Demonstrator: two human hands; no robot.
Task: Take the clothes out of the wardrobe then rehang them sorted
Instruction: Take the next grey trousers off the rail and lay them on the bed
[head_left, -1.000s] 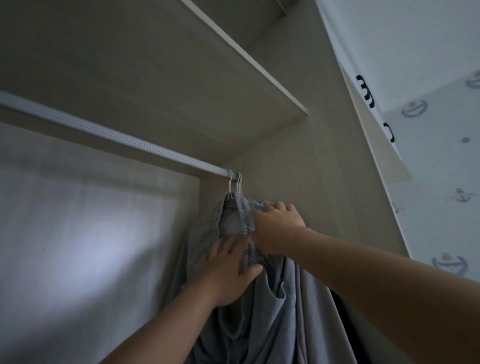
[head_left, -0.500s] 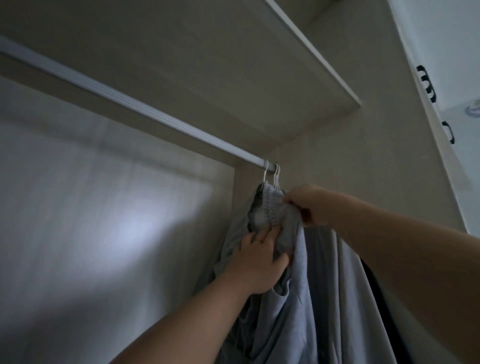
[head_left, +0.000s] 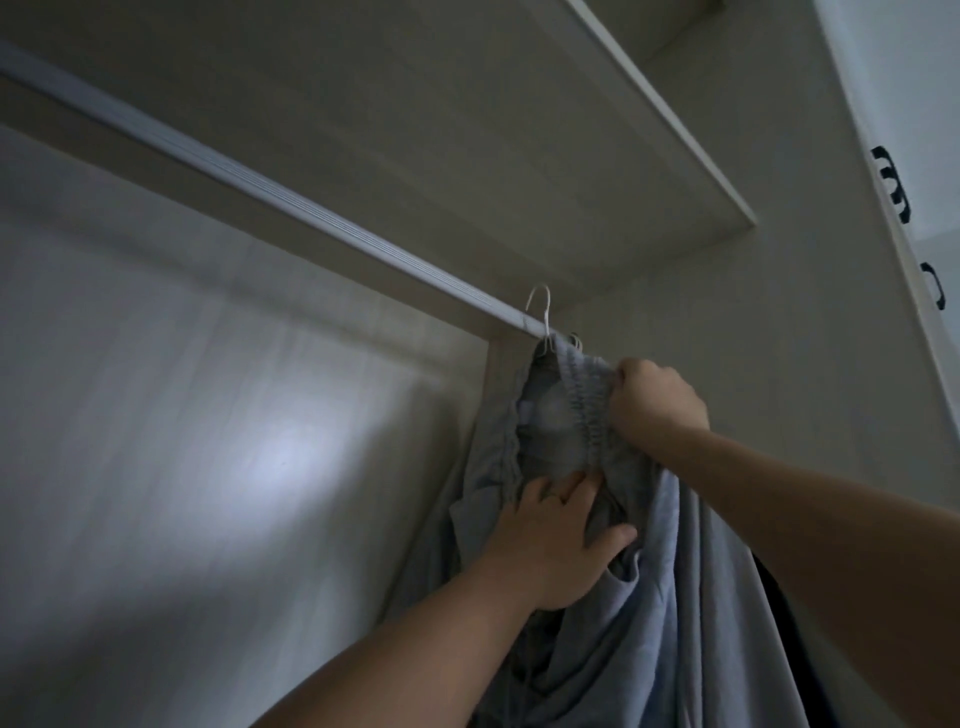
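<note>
grey crinkled waistband (head_left: 584, 415) in right hand (head_left: 658, 410)

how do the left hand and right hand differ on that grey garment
The right hand is up near the rail; the left hand sits lower. The right hand's fingers are curled round the gathered waistband, while the left hand's fingers lie spread against the cloth. A ring shows on the left hand; none is visible on the right hand. Both are on the same grey garment.
</note>
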